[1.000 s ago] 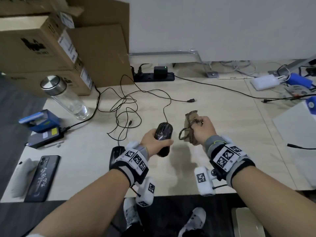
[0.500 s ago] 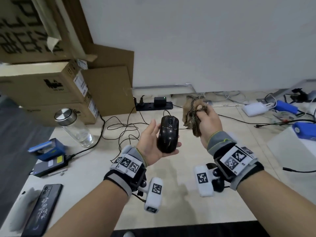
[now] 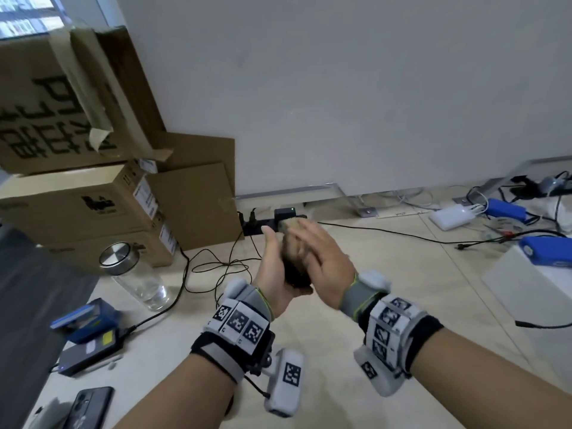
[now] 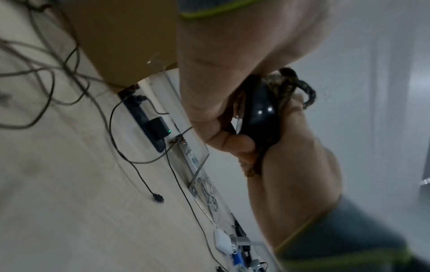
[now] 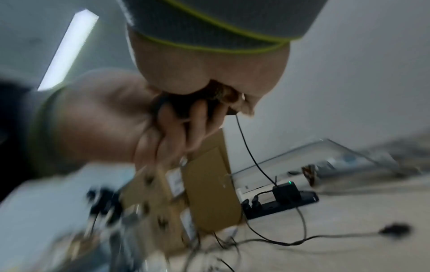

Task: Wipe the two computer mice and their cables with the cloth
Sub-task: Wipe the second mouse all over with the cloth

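My left hand [image 3: 272, 270] holds a black computer mouse [image 3: 295, 275] up above the table, fingers [image 5: 186, 128] curled under it and thumb along its side. My right hand [image 3: 322, 258] lies over the mouse with fingers stretched out, pressing the brown cloth [image 3: 289, 232] onto its top. From the left wrist the glossy mouse [image 4: 260, 110] shows between both hands, with cloth [image 4: 286, 86] bunched above it. The mouse's thin black cable [image 5: 251, 156] hangs down to a tangle of cable [image 3: 223, 267] on the table. The second mouse is not in view.
Stacked cardboard boxes [image 3: 93, 209] fill the back left. A glass bottle [image 3: 136, 274] with a metal lid stands before them. A black power strip [image 3: 257, 227] lies along the wall. A phone [image 3: 89, 407] and blue box [image 3: 86, 317] sit at left, chargers [image 3: 452, 218] at right.
Both hands rose from the table with the mouse. My right hand, which held the cloth beside the mouse, has come over it and now presses the cloth onto the mouse.
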Tool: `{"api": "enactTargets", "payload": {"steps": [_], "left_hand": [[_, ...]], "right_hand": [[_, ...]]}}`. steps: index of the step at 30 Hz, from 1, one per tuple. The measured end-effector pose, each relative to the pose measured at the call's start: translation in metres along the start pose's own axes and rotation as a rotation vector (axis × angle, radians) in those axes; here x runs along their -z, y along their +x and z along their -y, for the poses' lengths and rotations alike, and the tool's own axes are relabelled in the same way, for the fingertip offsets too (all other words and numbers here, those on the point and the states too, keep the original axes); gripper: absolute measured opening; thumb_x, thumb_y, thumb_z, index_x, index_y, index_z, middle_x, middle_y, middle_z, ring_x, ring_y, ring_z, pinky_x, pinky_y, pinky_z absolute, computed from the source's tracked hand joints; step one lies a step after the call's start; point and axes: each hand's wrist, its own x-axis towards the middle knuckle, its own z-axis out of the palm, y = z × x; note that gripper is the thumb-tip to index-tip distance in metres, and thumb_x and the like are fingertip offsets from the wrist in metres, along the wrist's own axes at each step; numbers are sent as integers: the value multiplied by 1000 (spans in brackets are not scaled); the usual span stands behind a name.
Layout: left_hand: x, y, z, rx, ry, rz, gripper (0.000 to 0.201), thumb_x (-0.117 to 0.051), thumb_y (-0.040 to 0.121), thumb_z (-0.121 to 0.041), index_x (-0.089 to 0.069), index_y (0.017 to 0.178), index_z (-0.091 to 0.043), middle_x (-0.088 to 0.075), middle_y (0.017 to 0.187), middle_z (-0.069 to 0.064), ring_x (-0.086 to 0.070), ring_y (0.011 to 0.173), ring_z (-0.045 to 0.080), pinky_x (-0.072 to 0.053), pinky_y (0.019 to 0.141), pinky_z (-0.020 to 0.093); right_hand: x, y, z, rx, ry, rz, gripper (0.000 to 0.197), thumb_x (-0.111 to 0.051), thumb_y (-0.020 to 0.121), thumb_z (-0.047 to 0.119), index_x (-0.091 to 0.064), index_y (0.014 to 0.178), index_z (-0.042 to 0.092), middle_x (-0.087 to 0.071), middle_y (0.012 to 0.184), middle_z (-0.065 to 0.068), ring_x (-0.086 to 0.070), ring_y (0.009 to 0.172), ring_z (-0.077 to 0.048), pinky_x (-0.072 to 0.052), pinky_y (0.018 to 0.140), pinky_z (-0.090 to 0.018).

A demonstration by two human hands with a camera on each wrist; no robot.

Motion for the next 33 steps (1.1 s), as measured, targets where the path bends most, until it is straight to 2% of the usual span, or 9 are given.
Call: {"api": "enactTargets", "payload": {"steps": [4, 8, 11, 14, 18, 20, 24, 29, 33], "left_hand": [[-4, 2, 3, -68, 69, -23, 87, -6, 83, -79, -65, 112, -22, -67, 87, 15, -62, 62, 28, -35, 54, 29], [0, 5, -9, -53, -156, -3, 100, -9, 79, -84, -65, 120, -13, -70, 117, 12, -66, 108, 25, -49, 88, 37], [2, 3, -10, -72, -114, 3, 96, -7, 81, -83, -69, 112, -16, -73, 105, 11, -68, 99, 25, -48, 88, 38], [7, -1, -5, -76, 42, 28, 94, -4, 82, -80, -67, 109, -15, -68, 82, 17, -61, 59, 28, -37, 52, 29], [14, 0, -1, -122, 108, 76, 95, -1, 85, -74, -59, 125, -10, -67, 92, 26, -59, 58, 30, -33, 46, 28], [14, 2, -2, -135, 111, 79, 91, -1, 86, -72, -58, 127, -13, -68, 94, 25, -60, 60, 30, -35, 46, 28], [12, 5, -6, -164, 109, 81, 82, -4, 89, -71, -56, 131, -23, -70, 103, 24, -63, 62, 29, -38, 46, 28], [10, 3, -8, -232, 134, 28, 53, -18, 101, -52, -51, 134, -27, -68, 106, 20, -63, 73, 29, -44, 54, 30], [1, 8, -3, -284, 127, -47, 41, -23, 104, -42, -53, 129, -29, -69, 99, 6, -62, 82, 27, -46, 64, 32]], "right_hand": [[7, 17, 3, -427, 278, -107, 33, -38, 100, 23, -52, 130, 25, -53, 137, 2, -45, 129, -12, -30, 110, -24], [-5, 0, 25, 150, -58, -20, 39, -40, 83, 3, -59, 117, 9, -52, 135, -9, -38, 130, -25, -16, 114, -25], [-1, -2, 15, 283, -65, 9, 37, -45, 84, 0, -59, 117, 9, -54, 135, 0, -35, 133, -13, -16, 114, -20], [14, 16, 10, -158, 113, -132, 29, -44, 93, 2, -63, 108, 16, -61, 100, 23, -55, 93, 8, -39, 85, -16], [26, 35, -3, -728, 493, -353, 27, -42, 100, 21, -61, 81, 20, -64, 76, -3, -59, 69, -22, -51, 59, -30], [29, 37, -3, -771, 611, -429, 29, -43, 99, 26, -64, 81, 20, -70, 86, -10, -65, 81, -29, -54, 75, -44], [30, 37, 11, -773, 718, -494, 24, -44, 94, 24, -62, 79, 17, -59, 76, -11, -52, 62, -24, -39, 47, -25], [37, 34, 28, -776, 1004, -445, 24, -43, 93, 14, -64, 83, 9, -63, 71, -8, -56, 58, -21, -41, 45, -23], [22, 29, 25, -611, 685, -408, 18, -49, 95, 12, -63, 105, 16, -66, 91, -2, -58, 69, -11, -45, 53, -21]]}}
